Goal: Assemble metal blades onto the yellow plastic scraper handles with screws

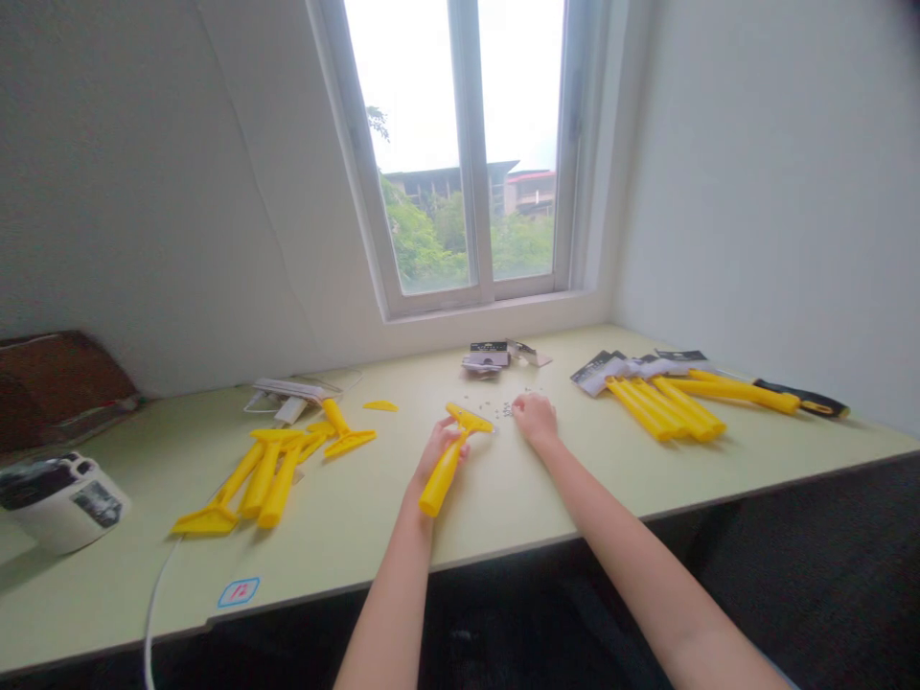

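Note:
My left hand (436, 450) is closed around a yellow scraper (444, 471), its wide head pointing away from me and its thick handle toward me. Just to the right, my right hand (536, 418) rests on the table with its fingers drawn together at a scatter of small screws (507, 409). Whether a screw is between those fingertips is hidden. The scraper's head lies a short way left of the screws. A loose yellow curved piece (380, 405) sits on the table to the left of my left hand.
Several yellow scrapers (269, 479) are heaped at left, near a white power strip (291, 391) and cable. Packaged yellow-handled tools (668, 407) lie at right. Small card packages (485, 357) sit below the window. A white container (68, 503) stands far left; the table's front edge is near me.

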A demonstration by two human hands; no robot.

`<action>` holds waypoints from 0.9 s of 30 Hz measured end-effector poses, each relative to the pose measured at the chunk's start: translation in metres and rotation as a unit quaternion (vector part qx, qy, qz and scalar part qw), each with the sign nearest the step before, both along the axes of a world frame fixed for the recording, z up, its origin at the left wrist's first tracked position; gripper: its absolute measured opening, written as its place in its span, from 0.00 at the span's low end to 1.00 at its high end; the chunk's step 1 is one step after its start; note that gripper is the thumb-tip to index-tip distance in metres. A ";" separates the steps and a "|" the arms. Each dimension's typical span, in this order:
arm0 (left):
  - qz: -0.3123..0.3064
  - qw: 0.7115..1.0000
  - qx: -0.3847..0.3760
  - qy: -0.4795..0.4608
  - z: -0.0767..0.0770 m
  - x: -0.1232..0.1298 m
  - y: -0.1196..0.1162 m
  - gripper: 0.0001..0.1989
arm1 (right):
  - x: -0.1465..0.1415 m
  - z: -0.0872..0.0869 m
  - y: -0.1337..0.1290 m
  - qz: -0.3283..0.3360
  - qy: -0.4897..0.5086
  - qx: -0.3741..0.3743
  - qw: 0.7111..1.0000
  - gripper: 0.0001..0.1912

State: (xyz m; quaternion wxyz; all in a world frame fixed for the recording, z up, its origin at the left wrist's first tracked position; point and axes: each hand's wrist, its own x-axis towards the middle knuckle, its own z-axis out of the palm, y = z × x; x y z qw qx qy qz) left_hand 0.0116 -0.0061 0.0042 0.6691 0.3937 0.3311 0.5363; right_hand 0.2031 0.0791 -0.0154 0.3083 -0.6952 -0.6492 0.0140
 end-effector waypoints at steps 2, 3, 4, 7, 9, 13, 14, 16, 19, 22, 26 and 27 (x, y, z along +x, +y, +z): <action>0.000 1.000 -0.003 -0.002 0.000 0.000 0.000 0.22 | 0.000 0.000 -0.001 -0.002 0.002 -0.004 1.000 0.11; 0.000 1.000 -0.004 -0.002 0.000 0.000 0.000 0.23 | -0.001 0.000 -0.001 -0.005 0.000 -0.005 1.000 0.11; -0.002 1.000 -0.003 -0.002 0.000 0.000 0.000 0.23 | -0.001 0.000 -0.001 -0.007 -0.002 -0.005 1.000 0.10; -0.003 1.000 -0.006 -0.002 0.001 0.000 0.000 0.23 | -0.001 0.000 0.000 -0.016 0.000 -0.002 1.000 0.10; -0.002 1.000 -0.007 -0.002 0.002 0.001 -0.001 0.23 | -0.001 0.001 0.000 -0.010 0.034 0.000 0.999 0.09; -0.001 1.000 -0.006 -0.003 0.003 0.001 -0.002 0.23 | -0.007 0.005 -0.005 0.095 0.163 0.047 0.981 0.08; 0.000 1.000 -0.006 -0.003 0.003 0.001 -0.002 0.23 | -0.010 0.006 -0.008 0.140 0.194 0.062 0.969 0.07; 0.001 1.000 -0.008 -0.004 0.003 0.001 -0.002 0.23 | -0.019 0.008 -0.015 0.235 0.242 0.078 0.938 0.06; 0.010 1.000 -0.011 -0.011 0.002 0.000 -0.001 0.23 | -0.029 0.009 -0.023 0.328 0.267 0.084 0.902 0.06; 0.025 0.999 -0.016 -0.020 0.002 0.000 0.000 0.23 | -0.032 0.008 -0.027 0.349 0.269 0.083 0.893 0.06; 0.021 0.999 -0.018 -0.030 0.001 -0.001 0.001 0.23 | -0.029 0.008 -0.027 0.360 0.258 0.085 0.893 0.06; 0.016 0.999 -0.017 -0.031 0.001 -0.001 0.002 0.23 | -0.028 0.008 -0.026 0.360 0.251 0.089 0.894 0.05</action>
